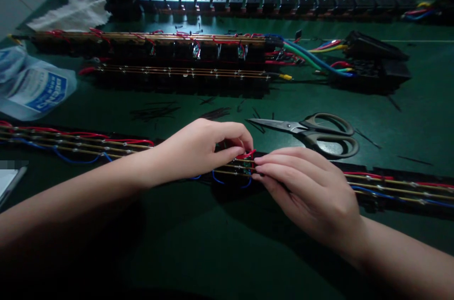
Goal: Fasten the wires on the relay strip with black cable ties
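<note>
A long black power strip [400, 186] with brass rails, red wires and blue wires lies across the green table in front of me. At its middle, my left hand [216, 146] is closed, thumb and fingers pinching by a short red wire [250, 154]. A small green circuit board [247, 163] shows between my two hands. My right hand [307, 186] has its fingers together, with the tips and thumb at the strip just right of the board. What lies between those fingertips is hidden. A loose blue wire [218, 179] curves below the rails.
Black-handled scissors [301, 127] lie just behind my right hand. Scattered black ties [156, 111] rest on the table. Farther back are more strips with rails [184, 73], wire bundles [312, 58] and rows of black sockets [236, 2]. A plastic bag [42, 87] and white cloth [73, 13] are left.
</note>
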{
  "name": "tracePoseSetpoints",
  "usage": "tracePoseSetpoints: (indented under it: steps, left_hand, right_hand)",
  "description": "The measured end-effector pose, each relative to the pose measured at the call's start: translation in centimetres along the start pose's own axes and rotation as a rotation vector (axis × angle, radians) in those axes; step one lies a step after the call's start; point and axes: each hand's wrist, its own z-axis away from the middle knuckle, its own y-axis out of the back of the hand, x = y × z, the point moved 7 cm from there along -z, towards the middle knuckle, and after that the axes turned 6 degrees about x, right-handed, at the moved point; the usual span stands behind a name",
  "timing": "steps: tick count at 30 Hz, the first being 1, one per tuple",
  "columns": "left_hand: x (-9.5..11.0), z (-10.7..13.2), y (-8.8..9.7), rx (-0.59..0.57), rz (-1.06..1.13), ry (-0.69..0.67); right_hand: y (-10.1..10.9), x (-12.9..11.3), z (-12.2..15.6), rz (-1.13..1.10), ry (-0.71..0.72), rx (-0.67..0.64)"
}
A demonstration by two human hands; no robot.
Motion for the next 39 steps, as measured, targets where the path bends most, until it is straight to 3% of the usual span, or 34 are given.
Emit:
tracePoseSetpoints:
  steps: [7, 20, 39]
  left_hand:
    - [0.7, 0.0, -0.1, -0.009, -0.09, -0.092]
    - [0.8, 0.1, 0.0, -0.003, -0.131, -0.133]
    - [1.2, 0.6, -0.5, 0.074, -0.232, -0.274]
  right_hand:
    - [-0.2, 0.0, 0.3, -0.008, 0.007, -0.022]
    - [-0.2, 0.1, 0.4, -0.011, -0.003, -0.03]
    - [-0.3, 0.0, 0.3, -0.017, 0.013, -0.038]
